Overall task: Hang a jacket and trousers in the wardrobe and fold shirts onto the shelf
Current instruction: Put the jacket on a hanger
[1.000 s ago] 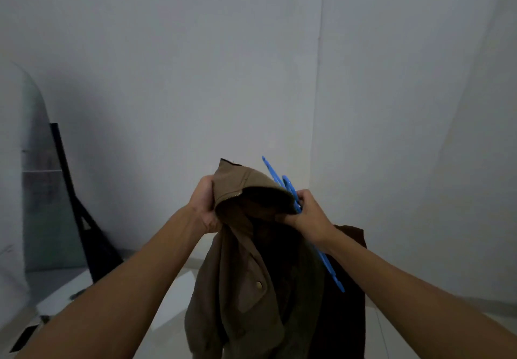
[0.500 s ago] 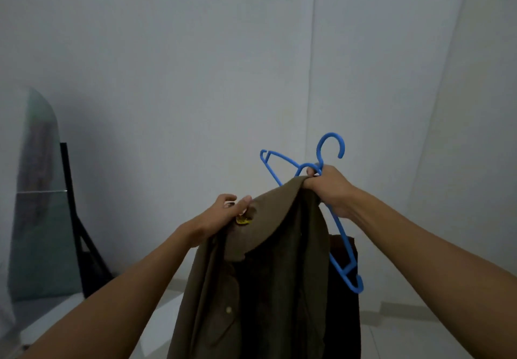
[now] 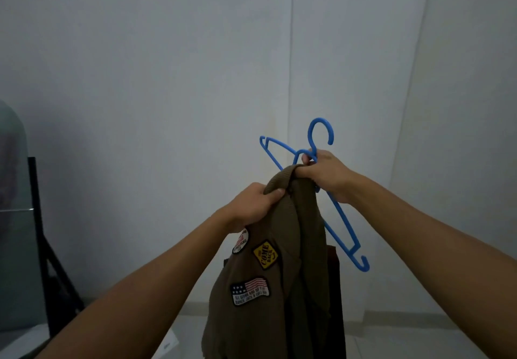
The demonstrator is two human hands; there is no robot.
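An olive-brown jacket [image 3: 282, 288] with sewn patches hangs in front of me, held up by both hands. My left hand [image 3: 253, 207] grips the jacket's collar edge on the left. My right hand [image 3: 327, 175] pinches the neck of a blue plastic hanger [image 3: 340, 218] together with the top of the collar. The hanger's hook points up and its lower arm slants down to the right, outside the jacket. A dark garment [image 3: 335, 288] hangs behind the jacket, mostly hidden.
A plain white wall [image 3: 167, 78] with a corner seam fills the view ahead. A black frame [image 3: 42, 246] leans at the lower left beside a glass panel [image 3: 16, 246]. Pale floor tiles [image 3: 391, 339] lie below.
The jacket has turned so its patched side faces me. My left hand moved up to the collar and closed on it. The hanger stays in my right hand, raised slightly.
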